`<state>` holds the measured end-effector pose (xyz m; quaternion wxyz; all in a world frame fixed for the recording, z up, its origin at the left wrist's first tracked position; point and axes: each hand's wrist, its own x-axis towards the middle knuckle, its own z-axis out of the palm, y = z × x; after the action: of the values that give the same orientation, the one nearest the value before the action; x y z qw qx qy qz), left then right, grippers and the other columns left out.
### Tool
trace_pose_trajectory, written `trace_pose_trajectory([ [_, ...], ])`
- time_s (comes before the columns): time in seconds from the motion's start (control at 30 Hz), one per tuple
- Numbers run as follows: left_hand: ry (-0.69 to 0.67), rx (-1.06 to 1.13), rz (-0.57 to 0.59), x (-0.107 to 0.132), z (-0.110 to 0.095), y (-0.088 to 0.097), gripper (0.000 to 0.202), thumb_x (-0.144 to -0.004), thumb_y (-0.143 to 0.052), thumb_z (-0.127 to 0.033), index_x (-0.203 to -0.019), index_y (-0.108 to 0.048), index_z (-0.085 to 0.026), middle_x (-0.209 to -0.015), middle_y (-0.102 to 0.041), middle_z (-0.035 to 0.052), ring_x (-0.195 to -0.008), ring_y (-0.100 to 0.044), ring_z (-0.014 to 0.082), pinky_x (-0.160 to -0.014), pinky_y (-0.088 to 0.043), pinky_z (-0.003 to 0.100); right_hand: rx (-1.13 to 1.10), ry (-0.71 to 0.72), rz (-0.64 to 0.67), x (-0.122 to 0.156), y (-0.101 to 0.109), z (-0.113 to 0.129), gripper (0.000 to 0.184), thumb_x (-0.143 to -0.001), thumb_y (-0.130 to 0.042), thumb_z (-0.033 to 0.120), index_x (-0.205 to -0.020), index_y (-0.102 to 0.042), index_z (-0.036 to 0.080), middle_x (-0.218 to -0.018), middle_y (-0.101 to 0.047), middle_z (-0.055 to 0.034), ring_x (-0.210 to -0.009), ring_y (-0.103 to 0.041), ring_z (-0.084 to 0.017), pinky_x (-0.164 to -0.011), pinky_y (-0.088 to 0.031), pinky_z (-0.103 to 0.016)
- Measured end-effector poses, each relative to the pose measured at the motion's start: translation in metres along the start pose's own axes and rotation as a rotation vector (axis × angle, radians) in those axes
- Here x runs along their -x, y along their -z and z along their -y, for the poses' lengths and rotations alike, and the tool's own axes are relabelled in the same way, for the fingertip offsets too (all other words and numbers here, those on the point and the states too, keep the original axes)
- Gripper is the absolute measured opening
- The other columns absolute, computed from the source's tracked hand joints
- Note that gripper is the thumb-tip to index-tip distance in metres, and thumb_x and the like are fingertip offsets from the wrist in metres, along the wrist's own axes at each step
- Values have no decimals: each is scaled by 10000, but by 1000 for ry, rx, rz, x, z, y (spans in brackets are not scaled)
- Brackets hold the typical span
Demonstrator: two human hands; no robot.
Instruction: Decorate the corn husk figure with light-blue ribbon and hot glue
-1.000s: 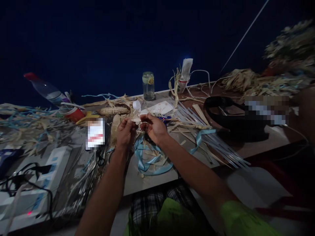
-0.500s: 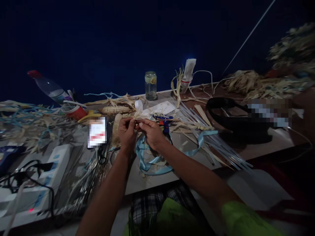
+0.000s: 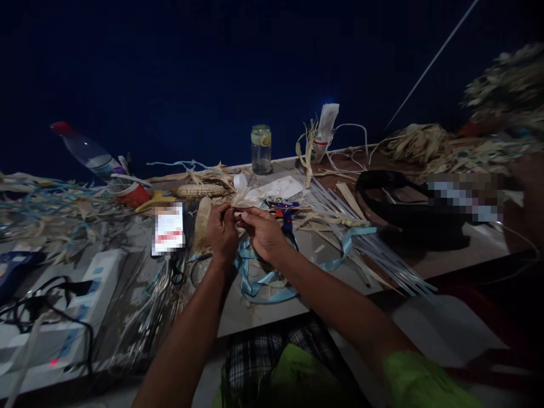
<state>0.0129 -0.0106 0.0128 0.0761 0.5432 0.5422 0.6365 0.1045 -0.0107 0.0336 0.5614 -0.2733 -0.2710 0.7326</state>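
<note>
My left hand [image 3: 221, 231] and my right hand [image 3: 263, 231] meet over the middle of the table, fingertips pinched together on a small pale piece of corn husk [image 3: 243, 198]. A light blue ribbon [image 3: 259, 277] loops on the tabletop just under my wrists. A dried corn cob [image 3: 199, 191] lies behind my left hand. A blue and orange glue gun [image 3: 284, 213] rests right of my right hand.
A glass jar [image 3: 260, 149] stands at the back. A plastic bottle [image 3: 87, 153] and red cup [image 3: 131, 195] lie at left, a white power strip [image 3: 72, 317] with cables at near left. Clear glue sticks [image 3: 374, 249], a black strap [image 3: 399, 207] and husk piles [image 3: 463, 147] fill the right.
My hands have closed together on the husk piece and shifted slightly right and lower in view; the glue gun has become visible beside my right hand.
</note>
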Motion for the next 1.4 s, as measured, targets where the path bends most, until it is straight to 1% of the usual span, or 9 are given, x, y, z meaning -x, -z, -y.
trace_pose_trajectory([
  [0.27, 122, 87, -11, 0, -2, -1, 78, -761, -583, -236, -800, -581, -169, -757, -577, -4, -710, -531, 110, -678, -416, 230, 80, 41, -60, 3, -2, -1, 171, -601, -644, 191, -767, -607, 171, -734, -599, 34, -609, -511, -65, -614, -406, -211],
  [0.57, 91, 98, 66, 7, 4, -8, 123, -761, -585, -255, -856, -617, -183, -812, -601, 10, -747, -556, 120, -706, -439, 241, 183, 168, -134, -7, 4, -6, 144, -615, -643, 234, -690, -549, 155, -626, -554, 47, -592, -480, -78, -594, -403, -215],
  [0.67, 130, 138, 81, 8, 2, -10, 177, -761, -588, -264, -917, -622, -188, -860, -612, 22, -762, -565, 125, -709, -451, 248, 252, 194, -159, -10, 7, -7, 140, -615, -634, 250, -668, -546, 156, -619, -550, 44, -592, -474, -84, -601, -410, -224],
  [0.77, 187, 202, 74, 8, 0, -11, 146, -749, -601, -269, -862, -619, -179, -823, -612, 16, -734, -570, 122, -673, -462, 240, 317, 218, -176, -11, 9, -8, 149, -609, -638, 266, -673, -558, 157, -627, -563, 39, -609, -484, -92, -621, -421, -233],
  [0.97, 90, 218, 53, 11, 3, -12, 81, -754, -586, -237, -799, -614, -176, -825, -581, 18, -794, -563, 131, -733, -465, 267, 313, 216, -214, -10, 9, -11, 173, -599, -657, 302, -653, -578, 158, -592, -573, 32, -583, -500, -101, -605, -432, -241],
  [1.13, 81, 154, 10, 14, -1, -15, 55, -761, -550, -191, -776, -601, -173, -806, -579, 20, -811, -557, 133, -772, -444, 273, 476, 275, -278, -9, 11, -13, 177, -626, -655, 322, -663, -605, 156, -628, -594, 11, -621, -514, -118, -636, -435, -256],
  [1.2, 116, 184, -27, 13, -4, -16, 37, -744, -566, -185, -765, -593, -172, -794, -580, 13, -797, -557, 126, -759, -442, 259, 543, 320, -271, -5, 9, -13, 148, -654, -636, 305, -671, -618, 160, -665, -600, -2, -654, -526, -128, -673, -440, -268],
  [1.3, 259, 289, -71, 10, -4, -14, 78, -726, -598, -219, -787, -585, -172, -777, -583, 0, -739, -554, 106, -711, -444, 233, 584, 421, -190, 2, 5, -12, 93, -705, -566, 236, -703, -637, 175, -767, -606, -19, -765, -553, -142, -769, -441, -279],
  [1.4, 387, 352, -68, 8, 1, -12, 139, -705, -625, -251, -814, -591, -171, -751, -586, -8, -686, -543, 92, -666, -439, 212, 609, 469, -116, 6, 2, -14, 149, -710, -513, 164, -749, -655, 184, -840, -601, -35, -874, -552, -154, -847, -423, -289],
])
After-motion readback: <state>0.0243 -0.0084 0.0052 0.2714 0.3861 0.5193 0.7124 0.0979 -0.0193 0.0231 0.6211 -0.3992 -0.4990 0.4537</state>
